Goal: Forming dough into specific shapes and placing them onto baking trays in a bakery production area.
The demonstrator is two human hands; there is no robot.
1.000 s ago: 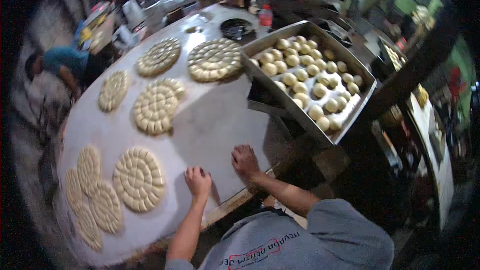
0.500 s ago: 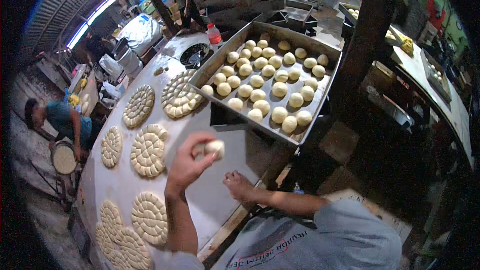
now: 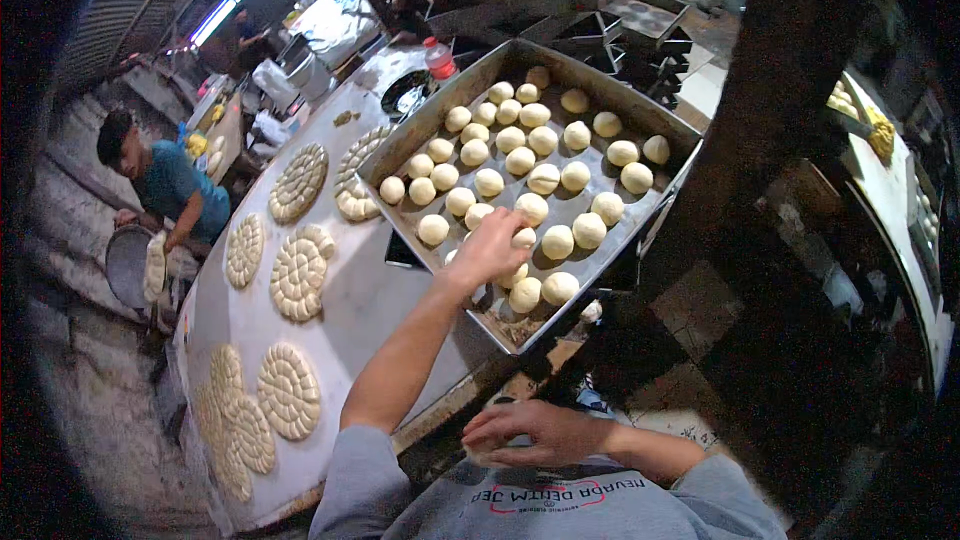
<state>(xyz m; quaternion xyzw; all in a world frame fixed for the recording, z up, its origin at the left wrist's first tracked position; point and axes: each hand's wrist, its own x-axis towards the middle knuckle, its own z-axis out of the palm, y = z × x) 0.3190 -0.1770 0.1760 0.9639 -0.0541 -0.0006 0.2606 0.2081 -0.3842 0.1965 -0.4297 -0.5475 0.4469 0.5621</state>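
Observation:
My left hand point(image 3: 492, 248) reaches over the near-left side of a metal tray point(image 3: 648, 232), with its fingertips closed around a small round dough ball point(image 3: 523, 237). More dough balls point(image 3: 588, 230) sit spaced out on the tray's bottom, and my hand covers a few of them. My right hand point(image 3: 540, 432) is in front of my shirt, just off the table's near edge. Its fingers are curled in and slightly blurred, so what they may hold is hidden.
Scored spiral dough rounds point(image 3: 298, 275) lie on the pale tabletop point(image 3: 365, 355) to the left. A red-capped bottle point(image 3: 439, 58) stands behind the tray. At far left, a person point(image 3: 178, 185) handles flat dough point(image 3: 155, 267) beside a round pan point(image 3: 125, 260). A dark post point(image 3: 770, 80) rises at right.
My left hand has gone from above the tabletop into the tray with the dough ball. My right hand has drawn back toward my body. The person at left has lifted dough from the pan.

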